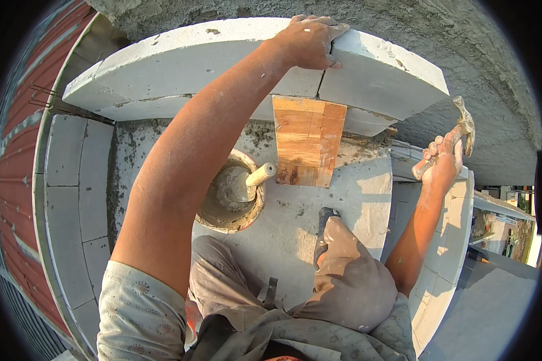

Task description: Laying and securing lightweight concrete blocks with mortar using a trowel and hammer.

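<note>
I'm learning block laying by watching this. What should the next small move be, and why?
Probably a light tap with the hammer on the right white block. The right hand holds the hammer raised beside it, while the left hand presses across the joint between the blocks, steadying them.

L hand [310,41] rests on top of the wall block [223,60], at its joint w/ the next block [382,75] on the right. Wood board [308,141] leans just below that joint. Mortar bucket [232,195] sits left of board, trowel [247,180] in it. R hand [442,162] grips hammer [461,132], well right.
</note>
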Tool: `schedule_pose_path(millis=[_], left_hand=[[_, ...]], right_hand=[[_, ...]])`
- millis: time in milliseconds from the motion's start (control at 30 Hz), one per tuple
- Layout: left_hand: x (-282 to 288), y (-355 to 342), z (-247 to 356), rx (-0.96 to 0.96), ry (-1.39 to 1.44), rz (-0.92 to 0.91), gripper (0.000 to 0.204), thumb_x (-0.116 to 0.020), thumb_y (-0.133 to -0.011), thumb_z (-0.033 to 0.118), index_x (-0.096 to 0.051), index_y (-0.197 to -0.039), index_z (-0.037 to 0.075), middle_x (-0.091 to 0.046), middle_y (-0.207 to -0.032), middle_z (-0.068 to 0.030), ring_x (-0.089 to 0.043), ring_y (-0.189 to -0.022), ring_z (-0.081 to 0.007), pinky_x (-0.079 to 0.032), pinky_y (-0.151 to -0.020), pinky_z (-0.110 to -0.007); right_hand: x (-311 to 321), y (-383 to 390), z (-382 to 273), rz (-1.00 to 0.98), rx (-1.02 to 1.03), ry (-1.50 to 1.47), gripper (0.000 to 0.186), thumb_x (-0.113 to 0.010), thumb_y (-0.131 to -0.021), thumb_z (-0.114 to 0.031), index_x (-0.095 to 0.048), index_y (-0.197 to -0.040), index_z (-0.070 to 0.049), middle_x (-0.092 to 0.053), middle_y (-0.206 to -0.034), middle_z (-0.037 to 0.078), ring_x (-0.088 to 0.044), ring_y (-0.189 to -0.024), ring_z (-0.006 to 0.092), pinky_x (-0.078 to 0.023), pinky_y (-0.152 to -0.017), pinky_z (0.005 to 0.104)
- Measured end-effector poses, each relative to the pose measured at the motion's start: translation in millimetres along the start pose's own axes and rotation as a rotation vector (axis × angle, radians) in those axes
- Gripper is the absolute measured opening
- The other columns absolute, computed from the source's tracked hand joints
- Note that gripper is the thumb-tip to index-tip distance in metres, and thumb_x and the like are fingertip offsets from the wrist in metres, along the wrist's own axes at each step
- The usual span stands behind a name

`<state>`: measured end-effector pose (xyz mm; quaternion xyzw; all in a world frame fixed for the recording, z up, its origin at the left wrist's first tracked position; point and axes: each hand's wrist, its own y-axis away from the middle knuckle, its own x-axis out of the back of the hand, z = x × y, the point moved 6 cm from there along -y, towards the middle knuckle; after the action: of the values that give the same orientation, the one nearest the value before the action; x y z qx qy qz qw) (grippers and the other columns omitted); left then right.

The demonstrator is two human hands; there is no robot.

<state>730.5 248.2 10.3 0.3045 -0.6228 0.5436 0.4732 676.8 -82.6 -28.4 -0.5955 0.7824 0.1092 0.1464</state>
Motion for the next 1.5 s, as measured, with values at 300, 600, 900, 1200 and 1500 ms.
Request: schedule_pose_path(millis=[300,600,900,1200,1500], left_hand=[[12,15,7,-0.038,0.001,-0.030,0.081,-0.075,-0.074,0.046,-0.042,-0.143,0.019,-0.044,-0.143,-0.0134,-0.038,-0.135,-0.0301,-0.026,-0.114,-0.045],[34,3,7,0.063,0.188,-0.265,0.084,-0.075,-0.075,0.038,-0.037,-0.144,0.010,-0.046,-0.140,-0.0134,-0.036,-0.134,-0.0303,-0.023,-0.115,-0.047],[26,-7,8,0.120,0.299,-0.510,0.084,-0.068,-0.082,0.041,-0.027,-0.147,0.007,-0.035,-0.148,-0.0166,-0.024,-0.140,-0.0367,-0.017,-0.113,-0.052],[33,-58,35,0.254,0.263,-0.944,0.106,-0.084,-0.061,0.037,-0.027,-0.145,0.006,-0.035,-0.146,-0.0148,-0.029,-0.137,-0.0338,-0.022,-0.112,-0.049],[-11,-46,24,0.176,0.194,-1.120,0.080,-0.072,-0.071,0.022,-0.034,-0.140,0.010,-0.042,-0.135,-0.0135,-0.040,-0.129,-0.0313,-0.031,-0.107,-0.047]], right_hand=[[-38,159,-71,-0.647,-0.647,-0.506,0.056,-0.042,-0.102,-0.021,-0.013,-0.150,-0.012,-0.044,-0.081,0.006,-0.041,-0.045,0.0100,-0.038,-0.031,0.0222],[-61,153,-26,-0.407,-0.979,0.174,0.030,-0.060,-0.093,-0.015,-0.049,-0.118,-0.001,-0.051,-0.062,0.001,-0.047,-0.043,0.0081,-0.039,-0.040,0.0255],[-14,211,-54,0.040,-1.326,0.044,0.017,-0.061,-0.093,-0.024,-0.050,-0.090,-0.011,-0.048,-0.065,-0.001,-0.046,-0.050,0.0096,-0.042,-0.045,0.0292],[20,164,-157,0.470,-1.231,-0.139,0.025,-0.062,-0.093,-0.032,-0.050,-0.112,-0.022,-0.048,-0.070,-0.003,-0.044,-0.046,0.0105,-0.039,-0.042,0.0297],[7,110,-125,0.009,-0.554,1.052,0.034,-0.057,-0.094,-0.022,-0.049,-0.122,-0.005,-0.057,-0.080,0.007,-0.056,-0.061,0.0204,-0.049,-0.058,0.0336]])
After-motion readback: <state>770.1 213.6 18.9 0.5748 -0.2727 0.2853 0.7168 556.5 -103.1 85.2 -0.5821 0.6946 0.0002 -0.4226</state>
